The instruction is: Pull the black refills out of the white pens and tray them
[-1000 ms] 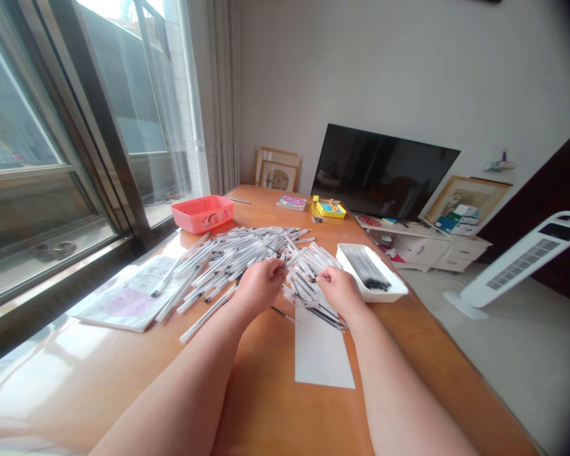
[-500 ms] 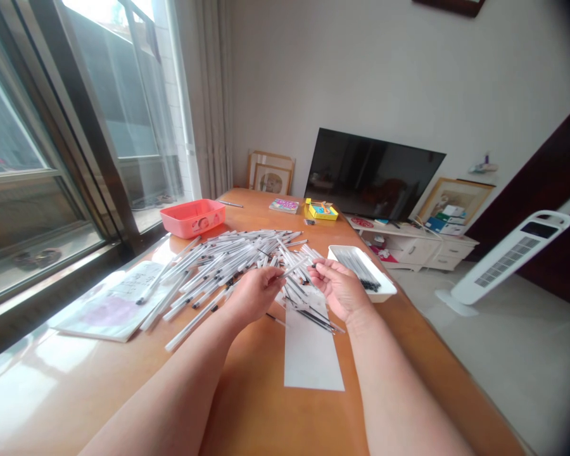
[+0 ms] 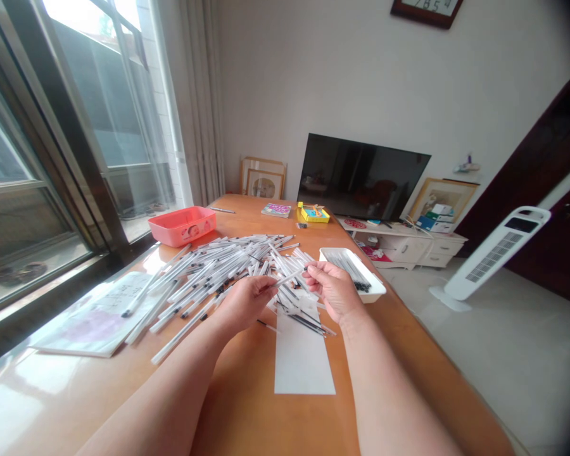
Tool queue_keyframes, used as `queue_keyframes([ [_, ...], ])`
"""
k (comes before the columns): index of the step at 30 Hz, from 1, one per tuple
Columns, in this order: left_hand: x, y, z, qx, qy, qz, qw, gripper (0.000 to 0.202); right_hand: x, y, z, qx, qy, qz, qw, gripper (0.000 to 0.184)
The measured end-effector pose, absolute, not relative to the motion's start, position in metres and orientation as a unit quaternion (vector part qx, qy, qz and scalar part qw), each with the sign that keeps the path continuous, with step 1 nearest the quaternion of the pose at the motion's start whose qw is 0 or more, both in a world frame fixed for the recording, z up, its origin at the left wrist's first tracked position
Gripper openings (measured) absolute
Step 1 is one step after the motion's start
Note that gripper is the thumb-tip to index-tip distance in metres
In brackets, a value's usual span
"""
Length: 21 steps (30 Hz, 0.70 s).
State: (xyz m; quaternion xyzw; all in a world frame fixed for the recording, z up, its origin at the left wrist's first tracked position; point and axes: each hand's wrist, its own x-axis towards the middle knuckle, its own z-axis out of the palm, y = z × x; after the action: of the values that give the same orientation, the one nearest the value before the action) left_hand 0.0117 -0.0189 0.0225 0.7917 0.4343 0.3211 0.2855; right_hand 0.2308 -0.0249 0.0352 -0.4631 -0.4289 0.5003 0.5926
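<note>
Between my hands is a pale pen (image 3: 289, 277), slanting up to the right over the heap. My left hand (image 3: 247, 303) pinches its lower left end. My right hand (image 3: 333, 290) closes its thumb and fingers at the other end, where a small black part shows; whether it is fully on the barrel is too small to tell. Beyond and left of my hands spreads a heap of white-barrelled pens (image 3: 209, 269) with black ends. Below my hands, several thin dark refills (image 3: 308, 323) lie on a white paper sheet (image 3: 304, 367).
A white tray (image 3: 377, 288) of pens stands right of my right hand, near the table's edge. A red plastic basket (image 3: 183, 228) sits at the back left. A booklet (image 3: 88, 323) lies at left. Farther back are a yellow box (image 3: 315, 216) and a small book (image 3: 275, 209).
My right hand has brought the black part up to the end of the barrel, which my left hand still holds. The whole view has shifted slightly.
</note>
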Motion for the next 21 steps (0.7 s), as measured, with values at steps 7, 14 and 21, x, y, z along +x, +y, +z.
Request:
queue_keyframes([
  [7,0.0117,-0.0179,0.0189,0.793,0.434,0.318,0.286,0.031,0.2311,-0.0265,0.0355,-0.466,-0.458,0.493,0.574,0.031],
  [14,0.0106,-0.0173,0.0192,0.798,0.441,0.311,0.270,0.031,0.2298,-0.0279,0.0371,-0.474,-0.469,0.481,0.569,0.030],
  [21,0.0106,-0.0190,0.0214,0.796,0.447,0.320,0.254,0.029,0.2299,-0.0287,0.0366,-0.472,-0.480,0.479,0.564,0.026],
])
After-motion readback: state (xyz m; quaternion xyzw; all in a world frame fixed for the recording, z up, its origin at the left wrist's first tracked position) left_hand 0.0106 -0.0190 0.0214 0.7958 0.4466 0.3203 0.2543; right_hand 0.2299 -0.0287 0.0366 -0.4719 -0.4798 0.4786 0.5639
